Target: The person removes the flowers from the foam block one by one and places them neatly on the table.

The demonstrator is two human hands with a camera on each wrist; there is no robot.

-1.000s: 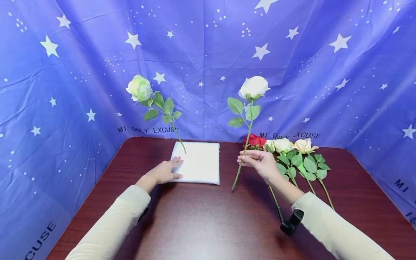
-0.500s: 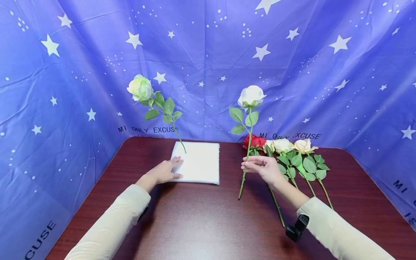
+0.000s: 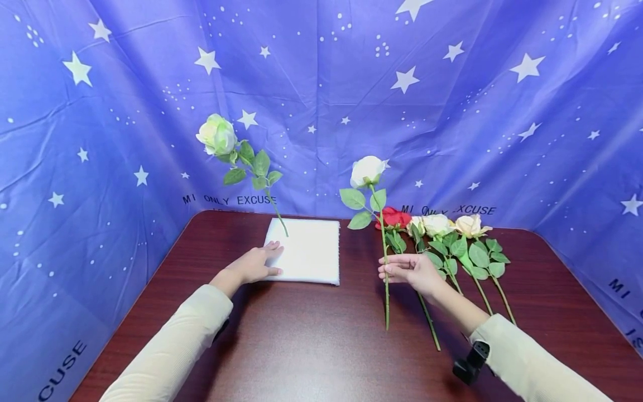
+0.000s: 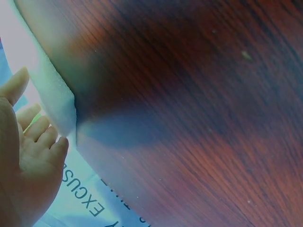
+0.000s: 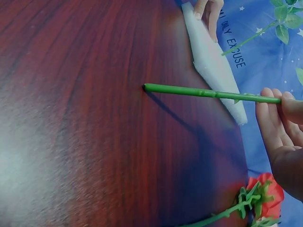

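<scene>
My right hand (image 3: 408, 271) pinches the green stem of a white rose (image 3: 368, 170) and holds it nearly upright above the dark red table (image 3: 311, 346). The stem's lower end (image 5: 147, 87) hangs just off the wood. My left hand (image 3: 253, 265) lies flat with straight fingers on the near left corner of a white foam block (image 3: 308, 251). A pale green rose (image 3: 217, 135) stands stuck in the block's far edge and leans left. In the left wrist view my left hand's fingers (image 4: 45, 137) touch the foam block (image 4: 54, 101).
A red rose (image 3: 394, 218) and several cream roses (image 3: 452, 226) lie side by side on the table to the right of my right hand, stems toward me. A blue star-print cloth (image 3: 321, 84) walls in the table on three sides.
My right hand has come down and toward me with the white rose. The flower sits lower and its stem has swung from leaning to nearly upright. My left hand has stayed put.
</scene>
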